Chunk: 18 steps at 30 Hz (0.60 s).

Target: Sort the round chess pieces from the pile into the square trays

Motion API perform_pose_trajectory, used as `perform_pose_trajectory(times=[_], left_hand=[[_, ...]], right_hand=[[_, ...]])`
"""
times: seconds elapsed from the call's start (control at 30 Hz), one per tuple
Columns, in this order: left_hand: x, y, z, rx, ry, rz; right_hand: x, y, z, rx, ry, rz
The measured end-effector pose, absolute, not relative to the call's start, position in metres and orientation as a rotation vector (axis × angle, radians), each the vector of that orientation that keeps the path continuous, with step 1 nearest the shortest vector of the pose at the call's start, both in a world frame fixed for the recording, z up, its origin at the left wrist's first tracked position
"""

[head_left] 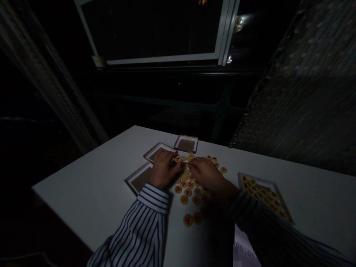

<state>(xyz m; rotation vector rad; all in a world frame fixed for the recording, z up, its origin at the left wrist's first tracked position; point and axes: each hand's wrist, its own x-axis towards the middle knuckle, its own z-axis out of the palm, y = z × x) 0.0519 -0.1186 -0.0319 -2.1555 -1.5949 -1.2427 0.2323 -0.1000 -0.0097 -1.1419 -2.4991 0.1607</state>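
A scatter of round yellow game discs (189, 189) with red and dark marks lies on a white table (91, 193). My left hand (164, 168) is curled over the far left of the pile, its fingertips pinching one disc with a dark mark (178, 159). My right hand (207, 174) rests on the discs beside it, fingers bent and pressed down among them; what they grip, if anything, is hidden. Both sleeves are white with blue stripes.
Three shallow brown-bottomed trays lie near the pile: one at the back (185, 143), one under my left hand (155, 151), one at the left (139, 180). A fourth tray (265, 194) at the right holds several discs. The room is dark, with a window frame (167, 57) beyond the table.
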Motion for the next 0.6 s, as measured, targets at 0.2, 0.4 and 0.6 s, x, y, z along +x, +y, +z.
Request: perform_pose_trajectory(times=[0.2,0.4,0.6], left_hand=[[0.057,-0.122,-0.032,-2.172,-1.530,-1.301],[0.064,-0.128,-0.029,-2.160,-1.440,-1.353],[0.071,-0.134,-0.024,-2.181,-1.362,-1.393]], right_hand=[[0.238,-0.100,0.001,-1.180,-2.435,0.173],[0.251,-0.108,0.011,-1.202,-2.406,0.205],[0.269,-0.114,0.017,-1.242,-2.386,0.194]])
